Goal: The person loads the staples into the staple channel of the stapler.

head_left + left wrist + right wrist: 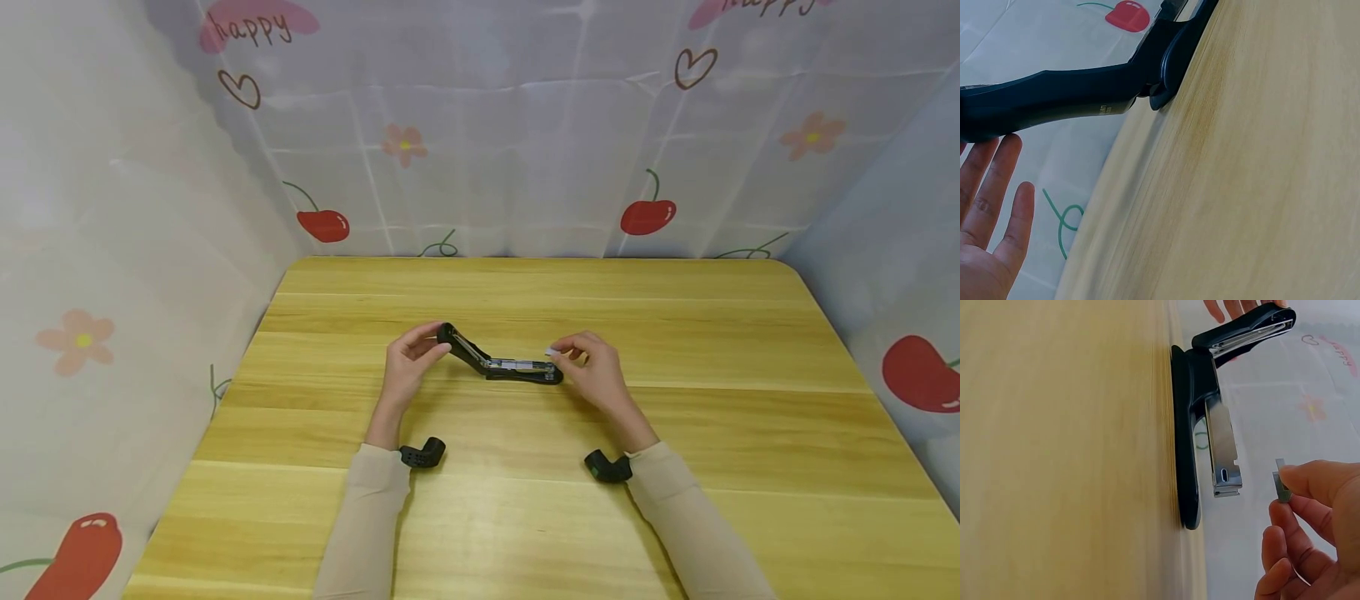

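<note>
A black stapler point(519, 377) lies opened out just below the centre of the head view, its base on the wooden tabletop point(517, 517) and its cover point(1249, 330) tipped up and back toward the left. Judging by how things lie, the opening of the stapler is done: the cover is swung well away from the magazine point(1222, 440), and the metal channel faces upward, exposed. What looks undone is the filling and the closing. A short silvery staple strip point(1280, 480) is outside the stapler, near the magazine's free end but apart from it, in the right half of the right wrist view.

The right grip point(596, 373) pinches that strip between thumb and finger, to the right of the stapler. The left grip point(407, 363), left of centre in the head view, holds the raised end of the cover between thumb and fingers; in the left wrist view, at lower left, fingertips touch the cover while the little finger stands clear.

The magazine is the one container here. A pale, shiny stretch shows along it in the head view, but whether that is staples or bare metal cannot be told. The raised cover shows a slim metal rail along its inner side.
</note>
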`<state>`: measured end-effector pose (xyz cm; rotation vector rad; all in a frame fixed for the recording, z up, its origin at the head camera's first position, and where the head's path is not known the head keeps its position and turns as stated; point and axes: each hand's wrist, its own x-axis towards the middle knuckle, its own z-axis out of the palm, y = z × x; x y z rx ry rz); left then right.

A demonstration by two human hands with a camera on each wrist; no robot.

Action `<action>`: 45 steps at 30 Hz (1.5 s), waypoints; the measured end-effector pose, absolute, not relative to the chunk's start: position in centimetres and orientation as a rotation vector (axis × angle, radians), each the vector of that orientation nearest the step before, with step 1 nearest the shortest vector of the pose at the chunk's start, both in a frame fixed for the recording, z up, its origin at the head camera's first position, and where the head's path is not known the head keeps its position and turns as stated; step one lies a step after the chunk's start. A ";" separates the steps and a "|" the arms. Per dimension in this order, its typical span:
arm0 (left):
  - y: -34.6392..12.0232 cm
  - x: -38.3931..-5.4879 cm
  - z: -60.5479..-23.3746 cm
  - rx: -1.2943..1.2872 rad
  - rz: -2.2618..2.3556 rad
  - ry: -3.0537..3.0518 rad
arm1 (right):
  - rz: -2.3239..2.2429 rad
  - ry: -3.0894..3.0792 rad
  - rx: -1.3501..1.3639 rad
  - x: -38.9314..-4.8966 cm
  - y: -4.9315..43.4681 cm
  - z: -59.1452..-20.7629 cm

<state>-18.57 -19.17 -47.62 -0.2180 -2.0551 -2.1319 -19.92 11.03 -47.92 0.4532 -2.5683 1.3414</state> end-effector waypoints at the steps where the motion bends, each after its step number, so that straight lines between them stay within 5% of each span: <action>1: -19.2 -18.6 -47.6 -0.218 -2.131 -2.055 | 1.346 -2.567 0.460 -19.9 11.0 -47.9; 45: -19.3 -18.7 -47.9 -0.230 -2.126 -2.047 | 1.204 -2.727 0.579 -20.2 10.3 -48.5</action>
